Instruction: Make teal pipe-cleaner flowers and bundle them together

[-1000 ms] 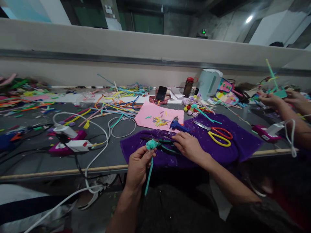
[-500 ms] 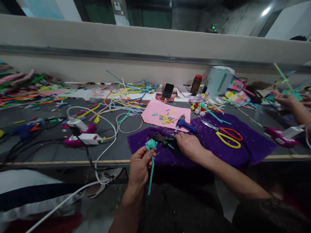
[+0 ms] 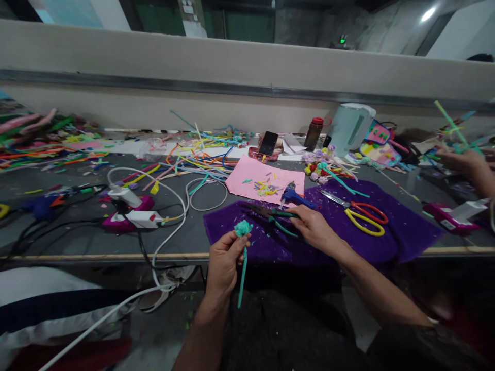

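Observation:
My left hand point(image 3: 224, 260) is closed, pinching a teal pipe-cleaner flower point(image 3: 243, 228) just under its fluffy head. Its teal stem point(image 3: 242, 281) hangs straight down below my fingers. My right hand point(image 3: 315, 229) has its fingertips on the upper handle of dark pliers with green handles point(image 3: 284, 228). These pliers lie on a purple cloth point(image 3: 228, 219), handles spread and jaws pointing left toward the flower. Just beyond my right fingers a blue glue gun point(image 3: 296, 197) rests at the edge of a pink sheet point(image 3: 242, 178) with small cut bits on it.
Scissors point(image 3: 363, 214) with red and yellow handles lie right on the cloth. Power strips point(image 3: 129, 216) and a white cable point(image 3: 183, 206) are at left. A phone point(image 3: 268, 143), bottle point(image 3: 314, 134) and jug point(image 3: 351, 129) stand behind. Another person's hand point(image 3: 464, 159) works at far right.
My right hand has shifted right along the pliers, so more of their green handles shows. The pliers' jaws have moved up, away from the flower. My left hand holds the flower much as before.

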Available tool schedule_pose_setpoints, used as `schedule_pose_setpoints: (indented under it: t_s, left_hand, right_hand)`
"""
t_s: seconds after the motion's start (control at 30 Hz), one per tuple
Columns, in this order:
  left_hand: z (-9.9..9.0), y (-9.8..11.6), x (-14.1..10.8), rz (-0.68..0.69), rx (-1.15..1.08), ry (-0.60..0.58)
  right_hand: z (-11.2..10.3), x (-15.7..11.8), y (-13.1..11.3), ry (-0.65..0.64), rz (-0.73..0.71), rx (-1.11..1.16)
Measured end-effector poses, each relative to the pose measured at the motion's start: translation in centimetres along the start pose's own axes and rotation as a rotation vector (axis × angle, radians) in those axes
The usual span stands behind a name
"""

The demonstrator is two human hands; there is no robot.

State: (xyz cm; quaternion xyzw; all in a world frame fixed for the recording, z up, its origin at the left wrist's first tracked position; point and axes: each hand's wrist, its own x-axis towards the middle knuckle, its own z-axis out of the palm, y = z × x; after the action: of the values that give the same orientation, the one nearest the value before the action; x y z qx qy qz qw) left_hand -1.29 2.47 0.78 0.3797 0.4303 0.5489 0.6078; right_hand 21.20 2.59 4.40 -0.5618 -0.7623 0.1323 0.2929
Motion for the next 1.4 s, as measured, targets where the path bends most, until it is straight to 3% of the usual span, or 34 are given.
schedule_pose_setpoints:
  t_s: [0.07,0.2,0.3,0.4,0.53,0.73,0.97,1.13,1.23,1.4]
  left_hand:
    - [0.0,0.0,0.0,-0.005,-0.009,-0.005]
    - [0.6,0.3,-0.1,-0.009,-0.122,-0.028]
    - [1.5,0.8,-0.3,-0.011,-0.201,-0.134]
    - [2.4,1.3,-0.4,-0.012,-0.192,-0.233]
    - [2.7,1.3,-0.4,-0.016,-0.204,-0.257]
    - [2.7,1.3,-0.8,0.001,-0.184,-0.304]
    - [2.2,1.6,-1.5,-0.003,-0.075,-0.455]
    - [2.5,1.5,-1.4,-0.185,-0.120,-0.374]
    - [2.8,1.4,-1.3,-0.196,-0.131,-0.336]
    - [2.6,1.4,-1.6,-0.141,-0.018,-0.412]
  right_hand:
    - [-0.2,-0.9,0.3,0.066,0.075,0.215]
    - [0.4,-3.3,-0.2,0.102,0.372,0.776]
    - [1.4,-4.7,-1.4,0.102,0.504,1.131]
    - [2.1,-5.6,-2.6,0.151,0.523,1.252]
    - [2.6,-6.2,-3.8,0.162,0.541,1.356]
    - [3.3,-7.0,-4.5,0.146,0.535,1.406]
    - [4.5,-7.6,-4.9,-0.091,0.607,1.452]
    - [4.6,-8.5,-4.9,-0.081,0.497,1.351]
    - [3.6,-8.7,-4.9,-0.082,0.369,1.175]
    - [2.2,-7.9,-5.0,-0.202,0.098,0.818]
